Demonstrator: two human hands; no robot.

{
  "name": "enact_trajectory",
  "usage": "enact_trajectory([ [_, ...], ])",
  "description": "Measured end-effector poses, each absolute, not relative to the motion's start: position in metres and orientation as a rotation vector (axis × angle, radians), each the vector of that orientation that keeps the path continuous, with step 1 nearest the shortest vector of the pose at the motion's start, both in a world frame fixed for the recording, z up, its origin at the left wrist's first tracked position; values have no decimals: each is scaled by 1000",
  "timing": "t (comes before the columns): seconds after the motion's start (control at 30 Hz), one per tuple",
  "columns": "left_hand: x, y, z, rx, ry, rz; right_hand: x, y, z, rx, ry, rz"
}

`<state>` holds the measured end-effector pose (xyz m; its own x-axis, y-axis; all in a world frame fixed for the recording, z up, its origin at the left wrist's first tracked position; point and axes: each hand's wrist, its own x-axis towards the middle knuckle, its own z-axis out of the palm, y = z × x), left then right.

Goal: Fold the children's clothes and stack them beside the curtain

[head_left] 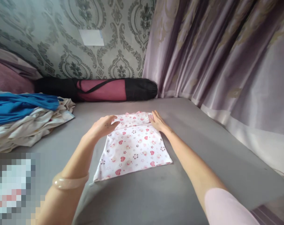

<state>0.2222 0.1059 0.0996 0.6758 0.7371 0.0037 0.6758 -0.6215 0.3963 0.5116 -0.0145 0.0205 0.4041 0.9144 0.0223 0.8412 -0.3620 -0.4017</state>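
A white garment [132, 147] printed with red hearts, small flowers and little figures lies flat on the grey sheet. Its far part is turned over into a folded band [130, 120], with a pinkish trim along the far edge. My left hand [105, 125] is at the left end of this band, thumb and fingers apart, its fingertips partly out of sight. At the band's right end, my right hand [158, 121] rests with fingers stretched forward along the edge. A small white tie or thread shows at the garment's near left corner.
A grey-sheeted bed [137, 200] spreads all around. Against the patterned wall lies a long black and maroon bag [102, 90]. Blue cloth [22, 104] tops a heap of cream fabric [48, 125] at left. Mauve curtains [203, 56] hang on the right. The lower-left corner is pixelated.
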Motion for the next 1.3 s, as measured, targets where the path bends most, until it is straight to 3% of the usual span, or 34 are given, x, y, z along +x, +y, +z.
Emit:
enact_trajectory([
  [0.13,187,72,77,2556,898,150,502,-77,34,-2277,-1500,282],
  [0.33,144,28,55,2567,626,141,472,-157,33,-2362,-1341,529],
  [0.7,91,1,32,2587,617,177,450,-203,44,-2175,-1476,793],
  [0.97,84,-2,25,2738,526,260,447,-210,52,-2174,-1700,492],
  [1.3,94,4,38,2590,597,302,462,-200,46,-1913,-1653,426],
])
